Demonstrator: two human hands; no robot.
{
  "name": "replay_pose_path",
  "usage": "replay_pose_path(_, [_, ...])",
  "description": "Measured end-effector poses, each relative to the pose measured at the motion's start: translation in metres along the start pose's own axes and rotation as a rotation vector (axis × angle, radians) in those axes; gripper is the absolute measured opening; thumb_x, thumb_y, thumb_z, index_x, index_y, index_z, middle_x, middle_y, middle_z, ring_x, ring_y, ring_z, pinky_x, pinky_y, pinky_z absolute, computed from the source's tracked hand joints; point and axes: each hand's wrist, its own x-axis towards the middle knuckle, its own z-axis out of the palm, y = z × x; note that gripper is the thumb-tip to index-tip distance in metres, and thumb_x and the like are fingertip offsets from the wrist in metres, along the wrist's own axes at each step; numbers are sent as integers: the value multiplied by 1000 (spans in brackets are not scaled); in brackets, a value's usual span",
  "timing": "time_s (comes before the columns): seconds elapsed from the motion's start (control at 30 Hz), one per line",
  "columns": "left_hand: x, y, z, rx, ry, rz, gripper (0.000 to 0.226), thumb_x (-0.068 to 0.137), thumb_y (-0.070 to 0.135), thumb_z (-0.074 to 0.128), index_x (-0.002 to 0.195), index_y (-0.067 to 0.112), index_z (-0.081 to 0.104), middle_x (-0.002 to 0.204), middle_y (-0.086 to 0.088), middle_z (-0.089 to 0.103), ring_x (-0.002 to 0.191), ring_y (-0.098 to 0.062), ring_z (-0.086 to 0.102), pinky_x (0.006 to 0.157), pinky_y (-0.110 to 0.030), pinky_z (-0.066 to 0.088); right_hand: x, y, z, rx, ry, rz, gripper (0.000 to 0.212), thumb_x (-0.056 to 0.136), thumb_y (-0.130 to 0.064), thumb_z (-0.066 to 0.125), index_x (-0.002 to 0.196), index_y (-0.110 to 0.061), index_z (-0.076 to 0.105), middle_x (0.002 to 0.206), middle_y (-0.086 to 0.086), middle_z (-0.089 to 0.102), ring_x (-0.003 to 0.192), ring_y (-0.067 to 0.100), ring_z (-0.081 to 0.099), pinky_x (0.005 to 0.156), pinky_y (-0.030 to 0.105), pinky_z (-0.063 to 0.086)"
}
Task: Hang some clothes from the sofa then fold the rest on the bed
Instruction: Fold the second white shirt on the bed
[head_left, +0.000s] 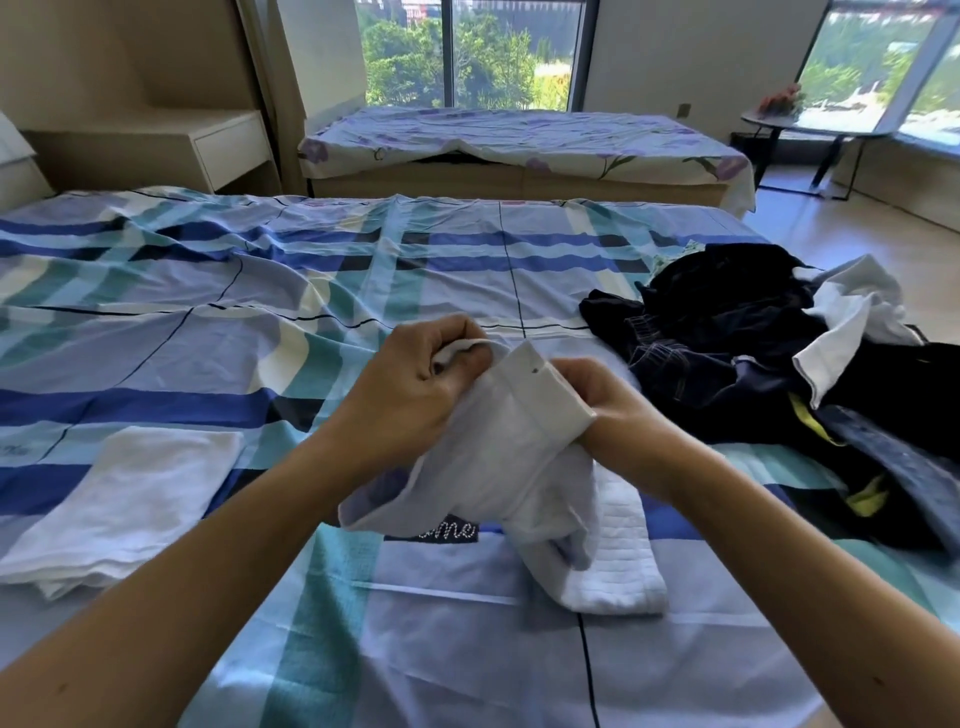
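Observation:
I hold a white garment (498, 457) above the bed (260, 291), which has a blue and teal plaid sheet. My left hand (421, 369) grips a fold of its upper edge. My right hand (592, 395) pinches the garment's stiff white band, which has a small dark button. The rest of the cloth hangs down and bunches on the sheet near a quilted white part (618, 551). A folded white cloth (130, 499) lies flat on the bed to the left.
A heap of dark clothes (737, 332) with a white piece (852, 322) and yellow trim lies on the bed's right side. Beyond stands a low bench with a floral cover (519, 140), a round side table (779, 124) and windows.

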Motion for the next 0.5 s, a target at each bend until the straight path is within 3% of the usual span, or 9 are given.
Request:
replay_pose_path(0.13, [7, 8, -14, 114, 58, 115, 19, 98, 12, 60, 81, 15, 68, 69, 8, 63, 65, -1, 53, 61, -19, 41, 7, -29, -12, 126, 2, 38, 28, 90, -12, 66, 101, 13, 60, 83, 13, 62, 69, 15, 59, 57, 19, 47])
replay_pose_path(0.23, [14, 15, -27, 254, 87, 173, 18, 97, 11, 60, 82, 21, 65, 71, 14, 61, 68, -1, 55, 63, -15, 39, 15, -56, -20, 188, 124, 100, 18, 80, -24, 72, 92, -12, 69, 83, 2, 73, 77, 16, 68, 66, 23, 54])
replay_pose_path(0.27, [18, 16, -31, 288, 111, 159, 17, 97, 12, 60, 84, 20, 66, 74, 14, 62, 70, -2, 56, 64, -16, 40, 18, -65, -21, 141, 144, 84, 6, 84, -21, 70, 85, -16, 68, 78, 0, 70, 73, 14, 66, 64, 22, 52])
replay_pose_path(0.37, [31, 18, -40, 345, 203, 89, 17, 97, 13, 57, 84, 18, 65, 74, 6, 64, 71, -7, 57, 65, -26, 43, 29, -91, -26, -141, 100, 6, 26, 96, -16, 63, 71, -15, 54, 62, 3, 47, 53, 12, 43, 46, 21, 33])
replay_pose_path(0.5, [50, 34, -50, 321, 278, 50, 28, 96, 9, 53, 73, 24, 55, 64, 13, 53, 61, 1, 49, 56, -16, 34, 40, -117, -40, -498, 174, -62, 39, 91, -14, 70, 65, 1, 45, 63, 9, 34, 55, 17, 32, 52, 27, 25])
